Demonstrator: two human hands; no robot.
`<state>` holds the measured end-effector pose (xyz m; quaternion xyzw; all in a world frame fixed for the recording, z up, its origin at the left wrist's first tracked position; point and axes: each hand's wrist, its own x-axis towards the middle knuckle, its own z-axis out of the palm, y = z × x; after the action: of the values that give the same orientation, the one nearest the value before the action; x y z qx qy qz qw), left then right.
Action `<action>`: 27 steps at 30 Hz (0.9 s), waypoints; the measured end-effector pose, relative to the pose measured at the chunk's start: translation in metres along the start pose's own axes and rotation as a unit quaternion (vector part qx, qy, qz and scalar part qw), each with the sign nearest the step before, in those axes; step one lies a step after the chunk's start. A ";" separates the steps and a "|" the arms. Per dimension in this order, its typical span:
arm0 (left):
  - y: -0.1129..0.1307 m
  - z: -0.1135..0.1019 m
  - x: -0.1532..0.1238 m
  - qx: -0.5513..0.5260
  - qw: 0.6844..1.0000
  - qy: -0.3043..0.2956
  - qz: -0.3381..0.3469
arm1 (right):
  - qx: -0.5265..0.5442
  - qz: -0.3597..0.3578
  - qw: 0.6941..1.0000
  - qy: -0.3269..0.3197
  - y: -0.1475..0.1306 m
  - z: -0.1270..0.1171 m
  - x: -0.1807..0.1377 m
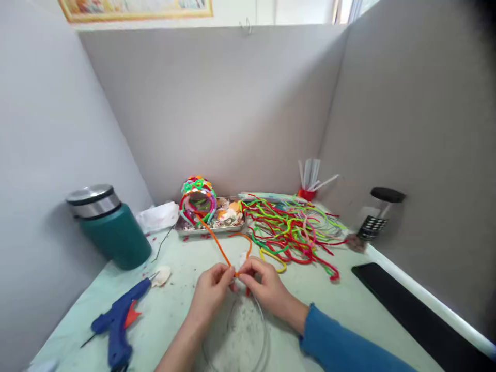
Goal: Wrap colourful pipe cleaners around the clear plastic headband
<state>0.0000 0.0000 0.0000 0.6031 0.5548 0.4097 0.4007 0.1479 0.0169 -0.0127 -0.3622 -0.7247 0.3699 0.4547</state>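
An orange pipe cleaner is pinched between the fingertips of both hands, its long end slanting up to the left. My left hand closes thumb and fingers on it from one side. From the other side my right hand pinches it, the two sets of fingertips almost touching. A thin grey hoop hangs below the fingers, its top hidden by them. A small red bit shows under the right fingertips. A yellow pipe cleaner lies beyond the right hand.
A blue glue gun and a teal flask stand left. Behind are colourful headbands on a metal tray of shells. Right are tangled pipe cleaners, white sticks, a black-lidded jar and a black strip.
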 end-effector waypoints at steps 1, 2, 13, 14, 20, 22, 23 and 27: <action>0.000 0.000 -0.002 0.017 0.999 0.029 0.010 | 0.003 0.001 1.000 0.004 0.000 0.000 -0.001; 0.001 0.001 -0.003 0.035 0.998 0.054 0.023 | 0.007 0.003 1.000 0.007 0.001 -0.001 -0.001; 0.001 0.005 -0.012 0.214 0.932 0.101 0.274 | 0.055 0.004 0.998 0.041 0.005 -0.002 -0.002; 0.000 0.005 -0.012 0.221 0.927 0.101 0.287 | 0.060 0.006 0.997 0.041 0.005 -0.001 -0.002; -0.002 0.004 -0.012 0.233 0.915 0.139 0.298 | 0.076 0.016 0.996 0.045 0.006 -0.001 0.000; -0.003 0.004 -0.012 0.236 0.910 0.136 0.312 | 0.080 0.016 0.996 0.044 0.005 -0.002 0.000; -0.004 0.005 -0.011 0.239 0.907 0.132 0.320 | 0.081 0.016 0.996 0.045 0.004 -0.002 0.000; -0.006 0.006 -0.009 0.260 0.900 0.120 0.330 | 0.086 0.015 0.995 0.047 0.003 -0.002 -0.001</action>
<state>0.0032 -0.0091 -0.0083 0.7805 0.4547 0.4291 0.0023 0.1503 0.0173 -0.0151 -0.3495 -0.6622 0.4202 0.5126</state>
